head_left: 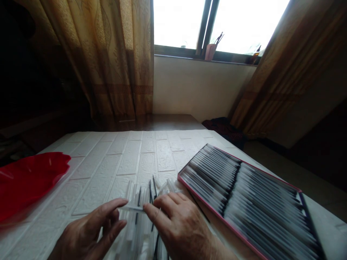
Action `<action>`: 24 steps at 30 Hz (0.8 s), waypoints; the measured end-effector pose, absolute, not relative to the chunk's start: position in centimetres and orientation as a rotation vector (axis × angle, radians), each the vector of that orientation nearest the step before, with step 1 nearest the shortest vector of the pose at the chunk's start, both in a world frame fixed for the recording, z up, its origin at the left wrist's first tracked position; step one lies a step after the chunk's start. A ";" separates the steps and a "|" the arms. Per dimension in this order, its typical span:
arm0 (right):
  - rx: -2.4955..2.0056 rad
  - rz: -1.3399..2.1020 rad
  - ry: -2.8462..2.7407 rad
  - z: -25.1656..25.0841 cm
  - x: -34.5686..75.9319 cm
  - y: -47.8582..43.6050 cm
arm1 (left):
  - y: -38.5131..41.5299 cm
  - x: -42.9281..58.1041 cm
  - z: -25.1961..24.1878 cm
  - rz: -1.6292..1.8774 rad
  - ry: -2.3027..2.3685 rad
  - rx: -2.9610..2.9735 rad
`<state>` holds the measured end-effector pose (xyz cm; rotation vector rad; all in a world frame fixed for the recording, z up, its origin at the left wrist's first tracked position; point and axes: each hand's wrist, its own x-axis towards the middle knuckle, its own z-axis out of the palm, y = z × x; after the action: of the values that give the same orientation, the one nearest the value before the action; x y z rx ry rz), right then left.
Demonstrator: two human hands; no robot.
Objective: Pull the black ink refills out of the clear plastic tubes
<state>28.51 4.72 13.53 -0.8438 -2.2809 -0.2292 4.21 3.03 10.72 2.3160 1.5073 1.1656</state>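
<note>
My left hand and my right hand meet low in the view over a loose pile of clear pen barrels and thin black refills. Between the fingertips of both hands is one clear pen barrel, pinched at each end and held level just above the pile. The pile lies on a white brick-patterned table cover. To the right of my right hand lies a flat pink-edged box packed with rows of pens.
A red plastic tray sits at the left edge of the table. Brown curtains hang on both sides of a bright window, with a pink cup on the sill. A dark wooden surface lies beyond the white cover.
</note>
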 end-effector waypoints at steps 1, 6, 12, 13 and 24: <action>-0.836 -0.224 -2.281 13.5 28.5 4.7 | 3.2 3.9 10.7 1.149 1.511 2.347; -0.849 -0.134 -2.296 13.7 28.6 4.6 | 3.8 2.5 10.8 1.043 1.412 2.466; -1.078 0.215 -2.197 14.4 30.6 5.4 | 4.3 1.7 11.0 1.091 1.467 2.307; -1.094 0.276 -2.151 14.4 31.0 5.6 | 4.5 1.6 11.0 1.100 1.481 2.284; -1.091 1.132 -1.556 14.9 31.8 6.5 | 4.6 1.5 11.2 1.147 1.624 2.251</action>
<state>31.80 6.45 14.94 -1.0906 -1.5561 1.1316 1.54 4.65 11.22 2.2515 1.6238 1.1469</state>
